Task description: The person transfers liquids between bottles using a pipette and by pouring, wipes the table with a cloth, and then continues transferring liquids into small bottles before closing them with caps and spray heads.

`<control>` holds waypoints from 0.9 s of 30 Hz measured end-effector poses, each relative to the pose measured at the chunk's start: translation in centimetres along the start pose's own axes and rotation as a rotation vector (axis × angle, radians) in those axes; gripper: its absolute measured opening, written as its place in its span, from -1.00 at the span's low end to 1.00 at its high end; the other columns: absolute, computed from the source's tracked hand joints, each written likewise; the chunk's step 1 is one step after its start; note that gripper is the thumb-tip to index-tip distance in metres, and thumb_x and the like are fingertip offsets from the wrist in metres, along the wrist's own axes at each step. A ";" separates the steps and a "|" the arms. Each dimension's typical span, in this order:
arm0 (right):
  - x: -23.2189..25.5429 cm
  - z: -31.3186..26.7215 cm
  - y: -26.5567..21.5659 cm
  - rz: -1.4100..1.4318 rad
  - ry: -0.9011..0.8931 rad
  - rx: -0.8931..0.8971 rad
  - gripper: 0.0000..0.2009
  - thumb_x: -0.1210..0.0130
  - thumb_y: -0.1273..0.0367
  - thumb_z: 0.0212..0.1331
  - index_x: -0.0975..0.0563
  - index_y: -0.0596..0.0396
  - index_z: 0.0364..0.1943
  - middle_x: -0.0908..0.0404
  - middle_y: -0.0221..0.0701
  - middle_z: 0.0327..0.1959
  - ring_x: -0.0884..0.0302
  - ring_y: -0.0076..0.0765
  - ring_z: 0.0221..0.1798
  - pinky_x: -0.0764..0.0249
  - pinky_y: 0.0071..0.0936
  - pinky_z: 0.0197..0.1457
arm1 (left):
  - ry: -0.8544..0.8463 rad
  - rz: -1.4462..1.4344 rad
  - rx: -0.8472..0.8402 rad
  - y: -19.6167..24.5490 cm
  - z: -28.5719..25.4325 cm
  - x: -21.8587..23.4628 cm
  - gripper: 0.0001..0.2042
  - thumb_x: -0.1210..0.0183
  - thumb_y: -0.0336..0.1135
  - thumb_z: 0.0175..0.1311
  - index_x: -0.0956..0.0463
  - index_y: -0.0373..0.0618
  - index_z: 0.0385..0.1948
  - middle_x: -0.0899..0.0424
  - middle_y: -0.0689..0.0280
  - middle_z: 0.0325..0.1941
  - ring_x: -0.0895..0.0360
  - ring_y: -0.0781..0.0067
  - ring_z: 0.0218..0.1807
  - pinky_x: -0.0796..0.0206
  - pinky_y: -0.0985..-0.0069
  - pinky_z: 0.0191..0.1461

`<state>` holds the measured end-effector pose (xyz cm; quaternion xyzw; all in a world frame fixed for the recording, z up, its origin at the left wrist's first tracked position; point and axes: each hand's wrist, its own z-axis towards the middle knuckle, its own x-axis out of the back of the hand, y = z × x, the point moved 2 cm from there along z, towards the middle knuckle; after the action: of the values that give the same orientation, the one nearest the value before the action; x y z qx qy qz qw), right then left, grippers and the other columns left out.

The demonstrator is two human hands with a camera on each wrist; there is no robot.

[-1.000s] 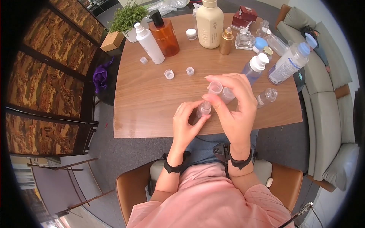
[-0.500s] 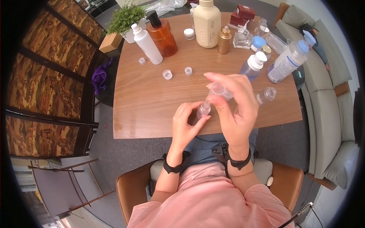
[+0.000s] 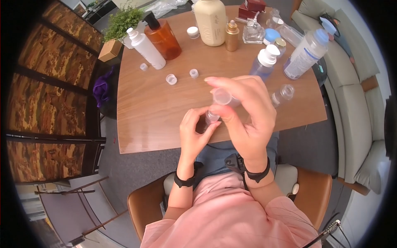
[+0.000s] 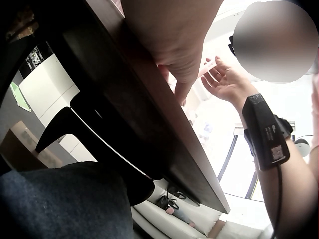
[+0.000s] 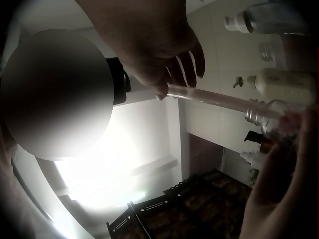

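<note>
In the head view my left hand (image 3: pixel 192 134) holds a small clear bottle (image 3: pixel 211 118) between thumb and fingers, near the table's front edge. My right hand (image 3: pixel 251 109) pinches a clear slim tube (image 3: pixel 222 97), its round open end facing up at the camera. The right wrist view shows the tube (image 5: pixel 214 97) from the side, running from my right fingertips into the bottle's threaded neck (image 5: pixel 254 110). Another clear bottle (image 3: pixel 235 101) stands partly hidden behind my right hand. To the right stands an uncapped clear bottle (image 3: pixel 283 95).
Small caps (image 3: pixel 171 79) lie left of centre on the wooden table (image 3: pixel 144 120). Farther back are a white spray bottle (image 3: pixel 147 49), an amber pump bottle (image 3: pixel 163 39), a cream bottle (image 3: pixel 211 25) and a gold bottle (image 3: pixel 231 37). A white-topped pump bottle (image 3: pixel 264 62) and a large blue-topped bottle (image 3: pixel 306 53) stand right.
The head view has shifted, so the table and its things sit farther left and slightly higher. Both hands keep their holds on the bottle and tube, with the tube's tilt altered slightly.
</note>
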<state>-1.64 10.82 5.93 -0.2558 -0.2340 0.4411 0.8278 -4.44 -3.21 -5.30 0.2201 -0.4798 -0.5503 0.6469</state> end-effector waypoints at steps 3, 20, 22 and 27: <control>-0.1 -0.1 0.1 -0.010 0.027 0.080 -0.71 -0.30 0.41 -0.06 -0.66 0.15 -0.18 -0.61 -0.39 -0.36 -0.49 -0.31 -0.27 -0.40 -0.45 -0.16 | -0.042 0.010 0.033 -1.0 -0.5 -0.1 -0.67 -0.40 -0.43 -0.08 -0.56 -0.20 -0.22 -0.61 0.19 -0.30 -0.53 0.21 -0.27 -0.37 0.40 -0.17; -0.2 -0.3 0.8 0.016 0.111 0.080 -0.65 -0.38 0.39 -0.24 -0.66 0.00 -0.23 -0.53 -0.50 -0.45 -0.39 -0.27 -0.38 -0.36 -0.42 -0.34 | -0.061 0.027 0.053 -0.9 -0.5 -0.1 -0.69 -0.42 -0.42 -0.09 -0.56 -0.19 -0.26 -0.62 0.19 -0.27 -0.53 0.18 -0.25 -0.35 0.39 -0.15; 0.0 -0.2 0.9 0.027 0.116 0.068 -0.66 -0.38 0.39 -0.23 -0.66 0.03 -0.23 -0.55 -0.48 -0.44 -0.40 -0.28 -0.39 -0.35 -0.44 -0.34 | -0.054 0.034 0.035 -0.7 -0.4 -0.1 -0.67 -0.43 -0.41 -0.10 -0.57 -0.18 -0.24 -0.63 0.19 -0.28 -0.53 0.19 -0.25 -0.35 0.40 -0.15; 0.3 -0.2 1.1 0.034 0.104 0.060 -0.66 -0.37 0.41 -0.20 -0.66 0.04 -0.21 -0.56 -0.46 -0.43 -0.40 -0.30 -0.39 -0.33 -0.44 -0.35 | -0.048 0.041 0.009 0.0 -0.2 0.0 -0.63 -0.45 -0.37 -0.09 -0.58 -0.16 -0.19 -0.66 0.22 -0.27 -0.54 0.23 -0.25 -0.37 0.42 -0.14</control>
<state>-1.99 11.54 5.14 -0.2573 -0.1732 0.4481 0.8385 -4.30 -3.25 -5.40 0.1998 -0.5023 -0.5398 0.6453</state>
